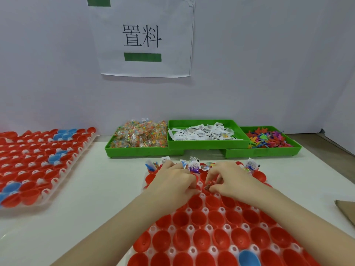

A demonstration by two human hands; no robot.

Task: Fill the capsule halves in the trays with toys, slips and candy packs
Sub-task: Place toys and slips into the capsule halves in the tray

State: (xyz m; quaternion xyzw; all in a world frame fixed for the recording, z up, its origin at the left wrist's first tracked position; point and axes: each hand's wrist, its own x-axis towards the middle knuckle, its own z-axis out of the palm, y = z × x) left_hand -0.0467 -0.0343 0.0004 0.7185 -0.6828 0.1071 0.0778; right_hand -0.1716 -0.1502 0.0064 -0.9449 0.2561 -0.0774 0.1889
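A white tray (190,228) of red capsule halves (199,239), with one blue half (248,258), lies in front of me. The far row holds toys, slips and candy packs (194,166). My left hand (172,181) rests curled over the second row; what its fingers hold is hidden. My right hand (228,179) pinches a small dark item (208,186) above a red half. Three green bins stand behind: candy packs (140,136), paper slips (203,132), coloured toys (267,138).
A second tray (63,169) of red and blue capsule halves lies at the left on the white table. A paper sign (144,37) hangs on the wall behind. A brown cardboard corner (345,208) shows at the right edge.
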